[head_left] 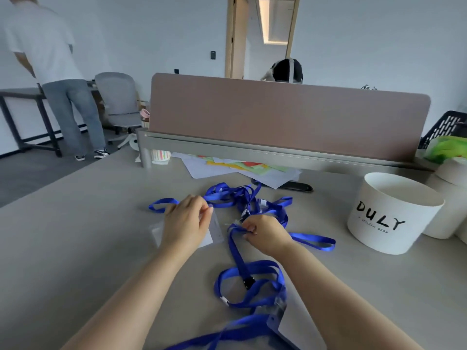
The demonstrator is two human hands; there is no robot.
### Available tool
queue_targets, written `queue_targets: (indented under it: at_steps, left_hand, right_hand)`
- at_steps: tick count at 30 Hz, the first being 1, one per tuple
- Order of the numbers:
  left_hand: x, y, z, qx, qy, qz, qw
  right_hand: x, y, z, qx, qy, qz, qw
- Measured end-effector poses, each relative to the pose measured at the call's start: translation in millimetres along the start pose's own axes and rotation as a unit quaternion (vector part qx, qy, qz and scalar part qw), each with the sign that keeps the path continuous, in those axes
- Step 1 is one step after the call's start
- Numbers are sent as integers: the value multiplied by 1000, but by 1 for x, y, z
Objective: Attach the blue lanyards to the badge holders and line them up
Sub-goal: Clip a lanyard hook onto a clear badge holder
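Head view, hands at work on a grey surface [75, 248]. The left hand [187, 223] rests on a clear badge holder [213, 231], its fingers [206, 210] pinched together at the holder's upper edge; whether they grip the holder or the lanyard strap passing there cannot be told. The right hand [267, 232] has its fingers [250, 229] clenched on the clip end of a blue lanyard [236, 251], whose strap runs from those fingers toward the wearer, its long axis roughly near-to-far. The holder lies just left of the right fingers, close but apart; its top slot appears to face away from the wearer, under the left fingers. The coming move, as judged, turns on this short gap: the clip travels leftward to the slot, and the right hand carries it while the left steadies the holder. A tangle of further lanyards [237, 195] lies just beyond both hands; another heap, with a finished-looking holder [278, 314], lies nearer the wearer. A white tub [394, 218] stands well to the right. No row is lined up yet.
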State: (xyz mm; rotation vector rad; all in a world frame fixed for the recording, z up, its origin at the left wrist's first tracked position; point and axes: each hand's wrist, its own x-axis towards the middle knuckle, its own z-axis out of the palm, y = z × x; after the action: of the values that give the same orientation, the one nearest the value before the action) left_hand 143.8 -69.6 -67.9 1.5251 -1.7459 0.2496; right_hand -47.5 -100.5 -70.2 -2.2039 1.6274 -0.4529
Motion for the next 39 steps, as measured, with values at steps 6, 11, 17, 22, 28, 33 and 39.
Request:
queue_targets:
  at_steps: [6,11,17,22,28,33,39]
  left_hand:
    - [-7,-9,4,15,13,28,999]
    - [-6,-3,7,6,0,39,999]
    - [3,1,7,-25,-65,49,996]
    - [19,3,0,-27,-148,39,988]
    - [32,12,-13,-74,-148,68,984]
    - [15,9,-15,-94,-97,75,988]
    - [-12,0,-15,-65,-70,105,990]
  right_hand:
    - [8,-5,4,-43,-40,13,998]
    - [15,-9,-4,-1,-31,24,999]
    - [34,-7,0,-139,-19,-38,989]
    - [37,-1,2,-85,79,-63,991]
    - [26,0,-23,149,161,-81,972]
    - [7,-12,-33,263,110,-116,951]
    - [-2,-20,-2,170,114,-146,968]
